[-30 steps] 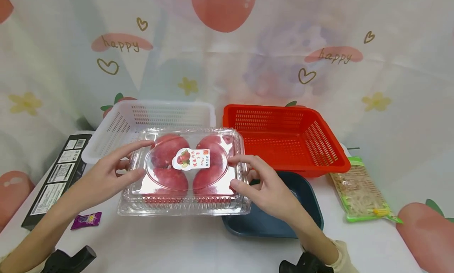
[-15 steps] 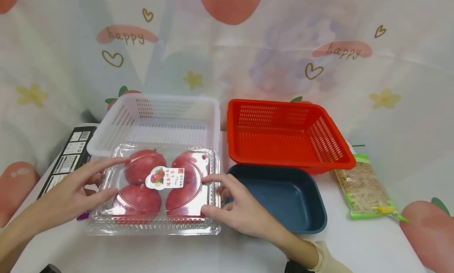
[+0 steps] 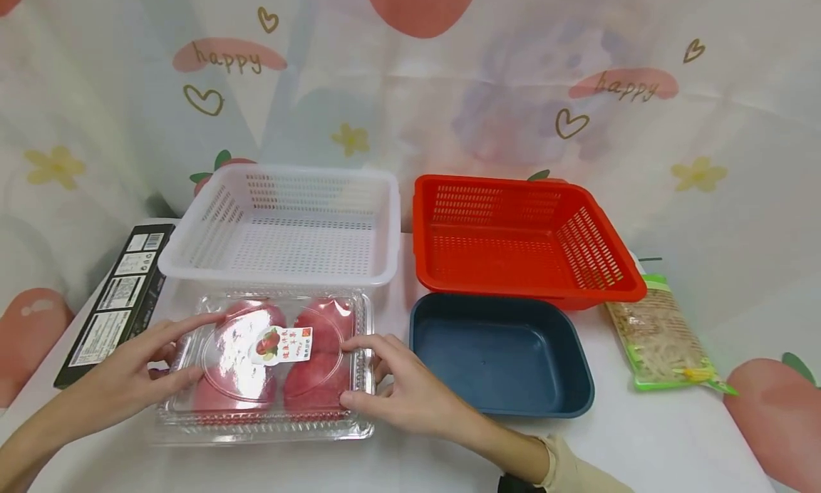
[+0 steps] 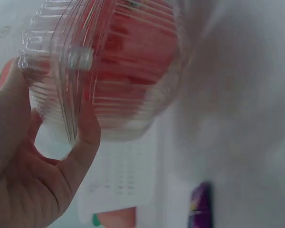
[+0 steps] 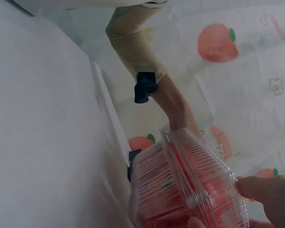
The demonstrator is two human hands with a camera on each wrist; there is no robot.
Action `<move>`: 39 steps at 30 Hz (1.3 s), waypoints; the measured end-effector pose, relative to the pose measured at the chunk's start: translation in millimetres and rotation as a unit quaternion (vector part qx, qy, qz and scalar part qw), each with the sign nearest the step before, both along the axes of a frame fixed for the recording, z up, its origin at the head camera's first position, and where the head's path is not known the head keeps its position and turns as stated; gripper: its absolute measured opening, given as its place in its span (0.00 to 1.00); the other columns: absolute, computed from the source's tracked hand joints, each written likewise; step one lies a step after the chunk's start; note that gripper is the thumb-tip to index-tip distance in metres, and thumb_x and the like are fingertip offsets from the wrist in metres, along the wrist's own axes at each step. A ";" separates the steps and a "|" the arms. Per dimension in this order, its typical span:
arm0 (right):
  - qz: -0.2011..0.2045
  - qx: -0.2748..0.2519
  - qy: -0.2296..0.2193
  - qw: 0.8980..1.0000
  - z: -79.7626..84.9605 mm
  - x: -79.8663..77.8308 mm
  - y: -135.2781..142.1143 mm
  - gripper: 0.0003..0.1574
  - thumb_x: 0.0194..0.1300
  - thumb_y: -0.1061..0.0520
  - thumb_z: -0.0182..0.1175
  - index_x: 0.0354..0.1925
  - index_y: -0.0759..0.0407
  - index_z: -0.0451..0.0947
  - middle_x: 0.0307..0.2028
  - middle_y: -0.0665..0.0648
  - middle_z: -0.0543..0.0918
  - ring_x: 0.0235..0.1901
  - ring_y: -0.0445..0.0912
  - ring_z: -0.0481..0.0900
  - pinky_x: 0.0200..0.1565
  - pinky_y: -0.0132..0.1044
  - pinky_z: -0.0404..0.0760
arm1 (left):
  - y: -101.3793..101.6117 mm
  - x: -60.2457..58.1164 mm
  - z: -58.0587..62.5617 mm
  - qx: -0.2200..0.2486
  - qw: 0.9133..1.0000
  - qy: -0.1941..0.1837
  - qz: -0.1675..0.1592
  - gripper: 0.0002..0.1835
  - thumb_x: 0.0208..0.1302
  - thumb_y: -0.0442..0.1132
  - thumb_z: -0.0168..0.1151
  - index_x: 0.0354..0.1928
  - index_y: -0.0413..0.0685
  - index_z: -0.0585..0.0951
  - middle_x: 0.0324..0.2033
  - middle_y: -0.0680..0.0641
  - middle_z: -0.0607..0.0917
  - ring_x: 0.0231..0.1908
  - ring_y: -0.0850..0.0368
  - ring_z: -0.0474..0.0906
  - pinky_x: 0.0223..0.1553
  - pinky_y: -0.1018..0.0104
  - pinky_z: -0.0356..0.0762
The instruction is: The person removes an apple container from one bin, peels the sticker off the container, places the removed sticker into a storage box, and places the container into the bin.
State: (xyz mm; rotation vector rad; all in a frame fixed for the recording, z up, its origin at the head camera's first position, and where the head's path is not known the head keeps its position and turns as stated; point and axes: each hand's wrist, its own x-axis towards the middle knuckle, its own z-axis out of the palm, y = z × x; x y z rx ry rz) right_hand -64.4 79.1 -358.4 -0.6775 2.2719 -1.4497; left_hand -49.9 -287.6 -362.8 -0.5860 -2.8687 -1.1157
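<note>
A clear plastic clamshell box (image 3: pixel 256 430) with several red apples (image 3: pixel 314 390) inside and a white label (image 3: pixel 296 345) on its closed lid lies level at the front left of the table. My left hand (image 3: pixel 137 372) grips its left side, with the thumb and a finger pinching the rim in the left wrist view. On the opposite side, my right hand (image 3: pixel 404 386) holds the right edge between thumb and fingers. Whether the box's underside touches the table cannot be told.
Behind the box stands a white basket (image 3: pixel 385 265), with a red basket (image 3: pixel 529 290) to its right. A dark blue tub (image 3: pixel 487 365) is right of my hand. A black box (image 3: pixel 115 301) lies left, a noodle-like packet (image 3: pixel 663 336) right. A purple wrapper (image 4: pixel 201 209) shows in the left wrist view.
Both hands have carried the apple box left and down, from in front of the baskets and over the tub to the table's front left. The tub and the white basket are now uncovered.
</note>
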 end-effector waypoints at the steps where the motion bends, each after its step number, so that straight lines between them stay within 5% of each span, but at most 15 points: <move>1: 0.000 0.009 0.004 1.000 -1.7 -1.0 -0.1 0.32 0.58 0.47 0.68 0.60 0.40 0.71 0.42 0.52 0.72 0.35 0.41 0.73 0.34 0.31 0.82 | 0.0 -1.3 -4.2 -0.002 1.000 -0.001 -0.003 0.37 0.57 0.35 0.70 0.69 0.57 0.68 0.34 0.59 0.68 0.27 0.66 0.69 0.23 0.73 0.65; 13: 0.004 0.065 0.003 0.998 -15.5 -12.9 0.5 0.33 0.58 0.44 0.69 0.60 0.37 0.70 0.39 0.50 0.72 0.37 0.43 0.74 0.36 0.31 0.76 | 0.1 -15.0 -25.5 0.005 0.998 -0.045 -0.043 0.38 0.60 0.39 0.68 0.71 0.57 0.64 0.34 0.56 0.70 0.29 0.66 0.72 0.24 0.73 0.70; 17: 0.009 0.101 -0.007 0.995 -12.2 -14.0 2.5 0.34 0.59 0.40 0.67 0.61 0.33 0.68 0.41 0.49 0.73 0.37 0.40 0.76 0.33 0.32 0.78 | -3.1 -18.2 -21.6 0.002 0.995 -0.087 -0.053 0.41 0.63 0.40 0.65 0.75 0.58 0.57 0.36 0.54 0.72 0.29 0.67 0.74 0.26 0.73 0.73; 21: 0.022 0.155 0.012 0.988 -6.1 -14.8 5.7 0.34 0.60 0.34 0.62 0.64 0.27 0.65 0.42 0.48 0.75 0.36 0.35 0.76 0.30 0.31 0.77 | -6.3 -26.9 -14.0 -0.010 0.992 -0.127 -0.027 0.46 0.66 0.43 0.62 0.77 0.62 0.44 0.45 0.41 0.77 0.36 0.70 0.76 0.30 0.72 0.79; 26: 0.032 0.214 0.075 0.973 -2.5 -15.2 6.0 0.35 0.61 0.32 0.60 0.66 0.26 0.64 0.50 0.50 0.75 0.33 0.37 0.76 0.30 0.30 0.74 | -4.7 -41.8 -22.9 0.032 0.998 -0.054 -0.005 0.37 0.68 0.37 0.60 0.75 0.50 0.56 0.61 0.36 0.72 0.54 0.80 0.69 0.47 0.81 0.76; 30: 0.029 0.255 0.141 0.956 0.7 -16.0 4.6 0.35 0.61 0.32 0.60 0.65 0.27 0.66 0.54 0.51 0.71 0.36 0.41 0.73 0.29 0.30 0.72 | 3.1 -50.3 -36.2 0.088 0.996 -0.001 0.005 0.29 0.68 0.33 0.57 0.70 0.46 0.65 0.64 0.52 0.72 0.60 0.86 0.61 0.55 0.90 0.63; 34: 0.029 0.276 0.161 0.947 4.0 -15.9 4.1 0.36 0.59 0.32 0.61 0.65 0.27 0.67 0.58 0.51 0.69 0.52 0.43 0.69 0.36 0.32 0.76 | 11.6 -57.1 -47.9 0.149 0.989 0.014 0.013 0.24 0.70 0.30 0.53 0.67 0.45 0.69 0.60 0.68 0.73 0.61 0.83 0.64 0.56 0.89 0.64; 39: 0.043 0.277 0.177 0.943 9.6 -16.8 3.6 0.37 0.59 0.33 0.63 0.66 0.31 0.68 0.65 0.52 0.67 0.61 0.47 0.66 0.49 0.44 0.80 | 18.6 -63.5 -54.2 0.219 0.976 -0.015 -0.003 0.20 0.73 0.31 0.47 0.65 0.40 0.70 0.59 0.65 0.76 0.57 0.75 0.73 0.51 0.83 0.74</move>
